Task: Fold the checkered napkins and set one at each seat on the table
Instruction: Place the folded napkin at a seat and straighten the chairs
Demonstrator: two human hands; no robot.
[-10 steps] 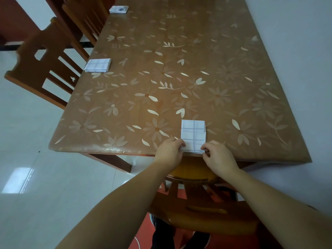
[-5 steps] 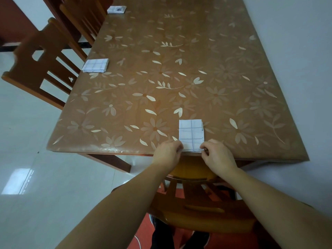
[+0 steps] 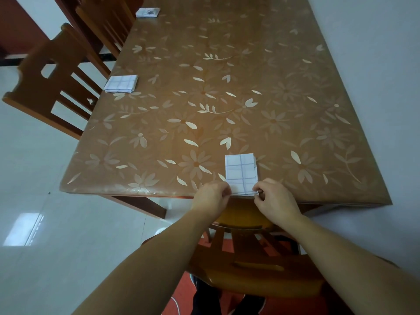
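On the table (image 3: 295, 92), three folded napkins (image 3: 241, 171); both hands (image 3: 212, 196) pinch the nearest one's corners.

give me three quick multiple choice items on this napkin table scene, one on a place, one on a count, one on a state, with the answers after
1. Where does the napkin being handled lie?
A. at the table's near edge
B. on the floor
C. on a chair seat

2. How many folded napkins are on the table?
A. one
B. three
C. six

3. What state is the nearest napkin in?
A. spread fully open
B. crumpled in a ball
C. folded into a small rectangle

Answers:
1. A: the nearest napkin sits at the near edge of the table, with the left hand and right hand at its near corners.
2. B: besides that one, a second napkin and a far napkin lie along the left side.
3. C: it lies flat as a neat rectangle.
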